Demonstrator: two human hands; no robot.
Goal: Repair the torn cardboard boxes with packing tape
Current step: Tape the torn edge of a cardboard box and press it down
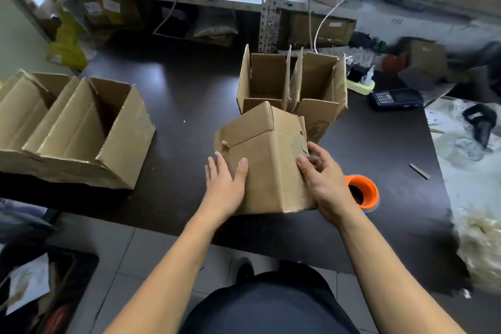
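Box: torn cardboard box [267,165] sits near the front edge of the dark desk [176,106].
Left hand [225,184]: fingers straight, flat on the box's left face.
Right hand [325,182]: fingers curled, gripping its right edge.
Tape: orange roll [363,192] just right of the box.

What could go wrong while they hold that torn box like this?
The box has a ragged tear at its right edge, under the right hand; pulling there might rip it further. The left hand only presses flat, so the box could slip. The tape roll sits near the table edge and might get knocked off.
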